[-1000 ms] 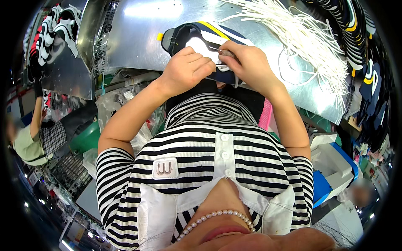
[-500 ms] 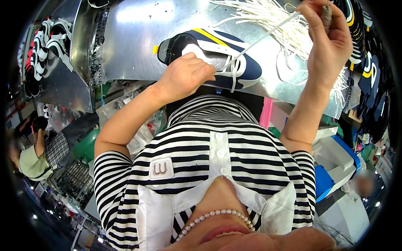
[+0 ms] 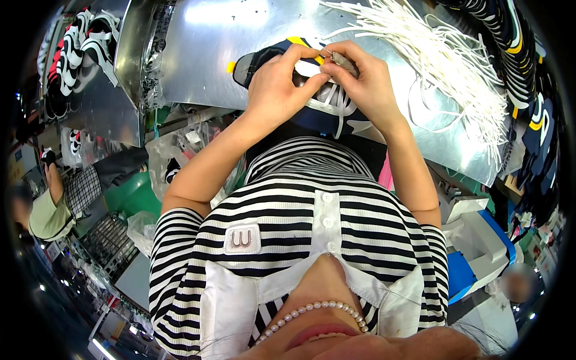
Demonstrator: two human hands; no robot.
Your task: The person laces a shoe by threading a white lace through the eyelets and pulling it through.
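A navy shoe point(image 3: 318, 121) with white and yellow trim lies sideways on the metal table, its heel toward the left. White lace point(image 3: 341, 108) crosses its front opening. My left hand point(image 3: 279, 87) is closed on the shoe's upper by the eyelets, thumb and forefinger bent round the edge. Pinched in my right hand point(image 3: 367, 84) is a lacing hook point(image 3: 344, 63) with a thick, wrapped, greyish handle. Its thin tip points at the eyelet edge beside my left fingertips. My fingers hide most of the tongue and the exact spot where the tip meets the shoe.
Loose white laces point(image 3: 444, 63) are heaped on the metal table point(image 3: 204, 66), right of the shoe. Navy shoe uppers point(image 3: 531, 129) hang at the far right. Black, white and red shoe parts point(image 3: 75, 54) lie at the left. Another person point(image 3: 53, 207) is at the lower left.
My right hand has come down and left from the upper right to the shoe, bringing the hook. The stretched lace is no longer taut. My left hand has moved up to the eyelet edge.
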